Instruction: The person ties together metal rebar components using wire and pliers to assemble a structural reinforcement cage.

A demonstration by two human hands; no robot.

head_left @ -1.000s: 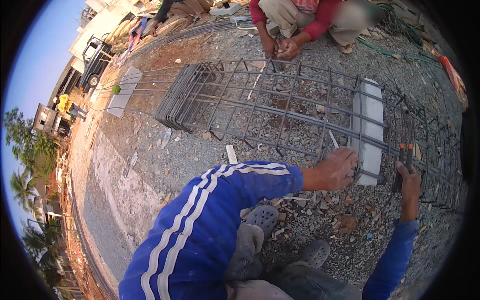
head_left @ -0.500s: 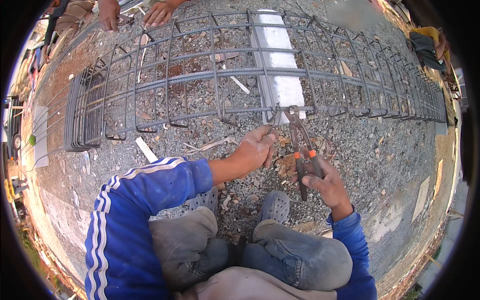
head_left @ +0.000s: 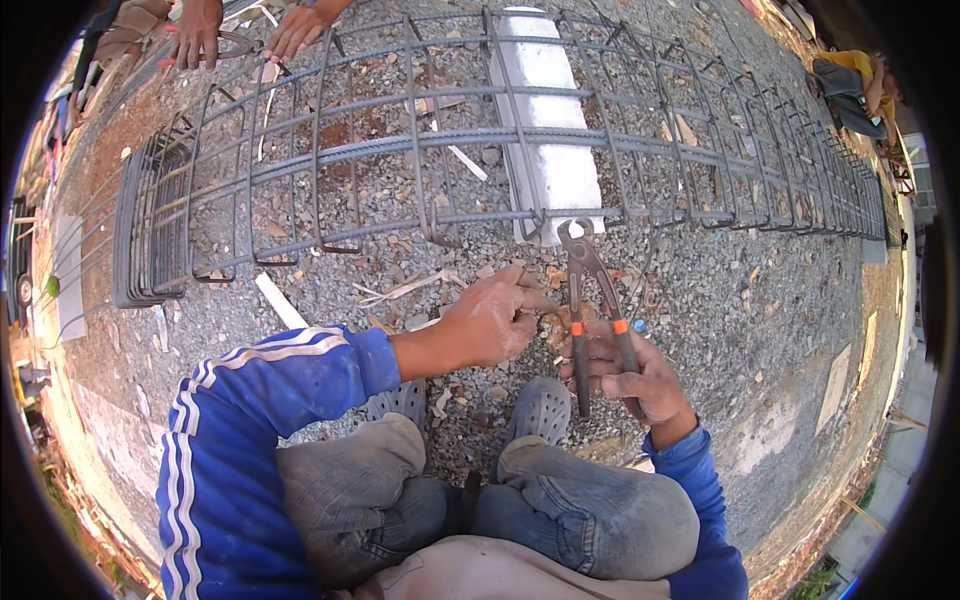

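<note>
A pair of pincers [head_left: 590, 262] is grasped by the right grip [head_left: 642, 378], with the fingers and thumb set about the dark handles below their orange bands. The handles are spread apart, and the head is pointed away from the body, close to the near edge of a cage of steel bars [head_left: 470, 136]; whether the steel is touched cannot be told. The left grip [head_left: 495, 318] is held just beside the pincers, to their left, with its fingers partly curled; whether anything thin is pinched there cannot be told.

The cage is stretched across the view from left to right. Beneath it a white beam [head_left: 565, 178] is laid crosswise on the gravel [head_left: 700, 320], its near end overlapped by the head of the pincers. At the cage's left end, bent steel loops [head_left: 150, 225] are packed closely together.

At the upper left, another tool [head_left: 235, 45] is held in a co-worker's hand [head_left: 198, 30], and a second hand [head_left: 300, 28] is placed near the cage's far side. A white strip [head_left: 280, 300] is seen on the gravel, beyond the blue left sleeve [head_left: 270, 400].
</note>
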